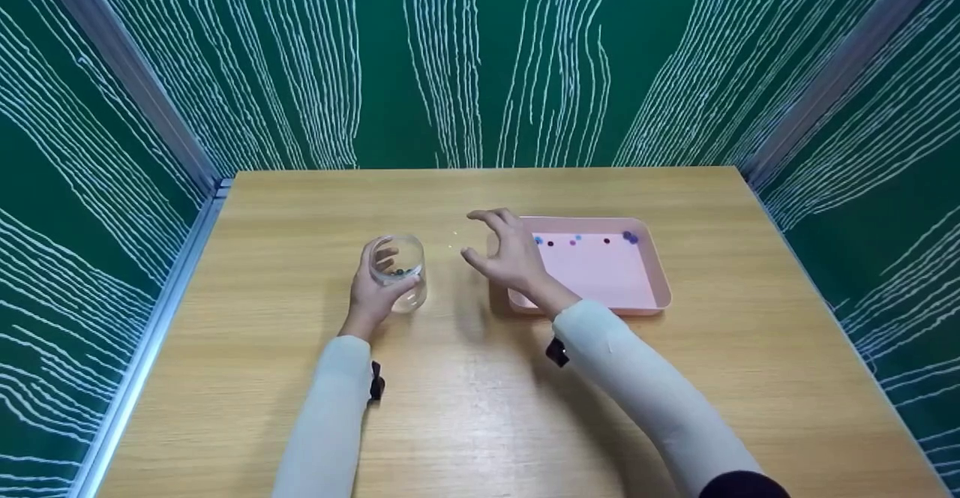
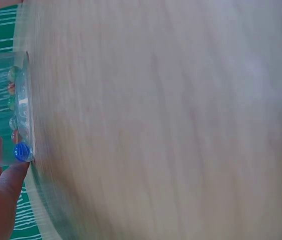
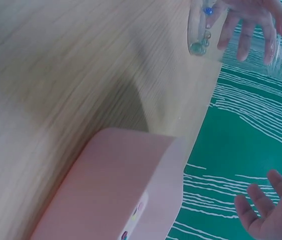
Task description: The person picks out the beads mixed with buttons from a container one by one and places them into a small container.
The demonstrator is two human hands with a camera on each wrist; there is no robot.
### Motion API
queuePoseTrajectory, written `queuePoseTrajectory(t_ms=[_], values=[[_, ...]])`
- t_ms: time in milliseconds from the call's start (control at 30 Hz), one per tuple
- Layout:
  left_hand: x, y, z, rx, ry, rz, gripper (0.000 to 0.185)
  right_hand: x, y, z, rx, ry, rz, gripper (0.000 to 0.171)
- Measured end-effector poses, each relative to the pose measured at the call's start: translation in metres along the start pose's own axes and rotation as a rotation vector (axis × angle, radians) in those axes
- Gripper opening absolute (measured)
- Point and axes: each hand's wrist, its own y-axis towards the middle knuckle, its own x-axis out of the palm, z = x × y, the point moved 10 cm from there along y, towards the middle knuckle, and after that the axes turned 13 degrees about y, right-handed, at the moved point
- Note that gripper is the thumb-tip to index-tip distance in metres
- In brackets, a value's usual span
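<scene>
My left hand (image 1: 367, 292) grips a clear glass jar (image 1: 411, 299) round its side, the thumb across the front. The jar stands upright with its mouth facing up. Several glass marbles lie on its bottom, among them a blue marble (image 2: 22, 151) seen in the left wrist view. My right hand (image 1: 514, 254) hovers at the left end of a pink tray (image 1: 660, 280), fingers and thumb spread apart with nothing between them. Along the tray's far side lie several small coloured balls, including a purple ball (image 1: 630, 238). The hand hides the tray's left end.
Both things are on a light wooden table (image 1: 480, 408). Tiny bright specks (image 1: 453, 240) show between the jar and my right hand. Green walls (image 1: 382, 70) with white wavy lines stand round the table, with metal posts (image 1: 142, 70) at the back corners.
</scene>
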Motion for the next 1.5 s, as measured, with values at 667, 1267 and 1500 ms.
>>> queuePoseTrajectory(t_ms=[667,1267,1500], values=[[0.000,-0.004,0.006,-0.034,-0.012,-0.036,0.081,-0.024,0.000,0.019,0.058,0.020,0.037,0.046],[0.001,0.001,-0.006,-0.006,0.019,0.014,0.080,-0.054,-0.008,0.050,0.117,0.021,0.080,0.043],[0.001,0.002,-0.007,0.000,0.004,0.005,0.079,-0.067,-0.010,0.062,0.154,0.014,0.095,0.044]])
